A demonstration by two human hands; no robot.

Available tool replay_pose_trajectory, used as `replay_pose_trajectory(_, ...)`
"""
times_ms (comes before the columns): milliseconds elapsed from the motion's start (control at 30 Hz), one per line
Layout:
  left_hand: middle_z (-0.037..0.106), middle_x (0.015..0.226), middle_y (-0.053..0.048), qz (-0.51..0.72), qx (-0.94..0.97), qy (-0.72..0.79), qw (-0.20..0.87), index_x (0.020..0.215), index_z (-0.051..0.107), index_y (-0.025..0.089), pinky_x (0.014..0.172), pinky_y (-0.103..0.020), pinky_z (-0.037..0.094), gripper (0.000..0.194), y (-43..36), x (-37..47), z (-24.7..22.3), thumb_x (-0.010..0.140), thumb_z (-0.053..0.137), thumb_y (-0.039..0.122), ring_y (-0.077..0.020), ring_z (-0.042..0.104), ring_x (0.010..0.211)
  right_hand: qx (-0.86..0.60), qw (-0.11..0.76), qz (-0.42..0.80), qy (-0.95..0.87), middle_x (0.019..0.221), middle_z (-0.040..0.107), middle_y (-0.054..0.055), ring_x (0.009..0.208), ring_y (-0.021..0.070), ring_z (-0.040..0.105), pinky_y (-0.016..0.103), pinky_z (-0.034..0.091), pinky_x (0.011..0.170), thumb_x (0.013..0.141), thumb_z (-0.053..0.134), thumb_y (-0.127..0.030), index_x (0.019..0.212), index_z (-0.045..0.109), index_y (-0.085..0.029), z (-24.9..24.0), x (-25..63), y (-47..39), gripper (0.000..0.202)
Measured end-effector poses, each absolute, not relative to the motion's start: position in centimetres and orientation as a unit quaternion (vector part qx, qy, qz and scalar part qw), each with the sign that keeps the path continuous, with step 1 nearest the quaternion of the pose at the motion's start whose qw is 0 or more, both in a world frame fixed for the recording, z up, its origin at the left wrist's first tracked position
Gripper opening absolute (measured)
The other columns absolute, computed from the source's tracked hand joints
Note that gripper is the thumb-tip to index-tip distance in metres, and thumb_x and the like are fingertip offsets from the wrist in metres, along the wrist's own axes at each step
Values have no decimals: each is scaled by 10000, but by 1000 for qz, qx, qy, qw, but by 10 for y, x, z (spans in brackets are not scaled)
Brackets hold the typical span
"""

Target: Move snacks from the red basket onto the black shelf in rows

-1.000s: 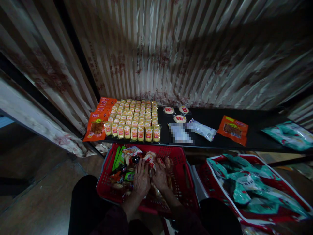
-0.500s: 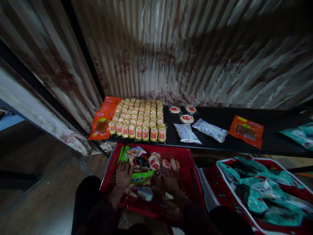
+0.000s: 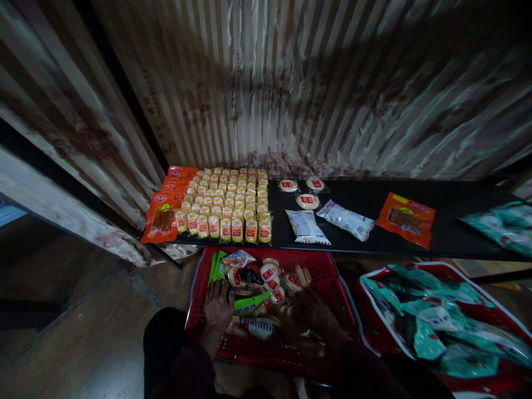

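Note:
Both hands reach into a red basket [image 3: 328, 266] holding mixed packaged snacks. My left hand [image 3: 219, 305] lies with fingers spread at the basket's left side, beside a green packet [image 3: 251, 303] and below another green one; nothing is in its grasp. My right hand [image 3: 311, 310] is among the snacks on the right side, dim and smeared, its fingers hard to make out. Round white-and-red wrapped biscuits [image 3: 270, 272] lie between and above the hands. A striped white packet [image 3: 261, 328] rests near the middle of the basket.
Behind the basket, a black shelf [image 3: 357, 194] bears rows of small yellow cakes [image 3: 224, 205], orange packets [image 3: 160, 219], three round biscuits [image 3: 307, 200] and two white packets [image 3: 347, 220]. A second red basket [image 3: 457, 269] at right holds teal packets [image 3: 436, 316].
The view has shifted, so the shelf goods appear further left and the basket further right. My right hand has moved right within the basket; biscuits near it lie differently.

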State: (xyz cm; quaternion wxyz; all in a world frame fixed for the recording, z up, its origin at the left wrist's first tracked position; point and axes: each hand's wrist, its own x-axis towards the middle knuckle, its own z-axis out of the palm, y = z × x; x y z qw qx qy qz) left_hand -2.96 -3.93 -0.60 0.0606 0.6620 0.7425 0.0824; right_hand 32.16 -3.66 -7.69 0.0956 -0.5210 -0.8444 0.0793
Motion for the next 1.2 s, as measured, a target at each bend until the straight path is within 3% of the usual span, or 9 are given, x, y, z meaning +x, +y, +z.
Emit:
replay_pose_trajectory(100,593,1276,-123,96,652,751,55,1189,634,142,1054,-451,358,407,-45,-11,-4,881,409,283,-298,458,1266,-532,71,61,-842,1183,663,72,1170,268,540,469,375,1045,826,513,-302,1110,678,-268,-71,335,-45,330)
replay_pose_trajectory(267,586,1287,-126,98,652,750,53,1199,623,121,1044,-409,374,416,-44,-12,-7,887,390,266,-272,468,1262,-530,74,81,-841,1114,693,80,1114,249,584,452,398,1037,838,476,-324,1088,686,-247,-74,332,-42,335)
replay_pose_trajectory(500,606,1268,-92,114,652,748,34,1137,658,156,1033,-432,377,390,-37,-11,-21,884,385,272,-280,457,1271,-509,91,144,-844,1118,699,48,1103,200,605,427,320,1126,859,450,-267,1103,665,-249,-70,331,-31,326)
replay_pose_trajectory(700,623,1244,-90,108,672,733,20,1064,689,167,1007,-454,400,385,-37,-14,-31,881,369,281,-286,484,1243,-581,70,209,-783,1203,657,78,1199,258,548,488,369,1096,851,474,-316,1118,679,-242,-70,331,-35,344)
replay_pose_trajectory(867,627,1239,-79,99,668,737,33,1046,692,183,1008,-441,401,375,-34,-17,-32,876,374,285,-274,473,1257,-558,49,286,-777,1266,619,52,1259,252,494,521,266,1149,894,402,-327,1193,639,-247,-53,327,-29,389)
replay_pose_trajectory(1200,649,1200,-92,81,667,741,25,1040,692,157,1008,-448,407,381,-34,-4,-29,878,374,290,-288,497,1234,-528,20,357,-771,1275,613,64,1231,270,520,513,243,1144,863,411,-343,1240,610,-238,-24,337,-1,439)
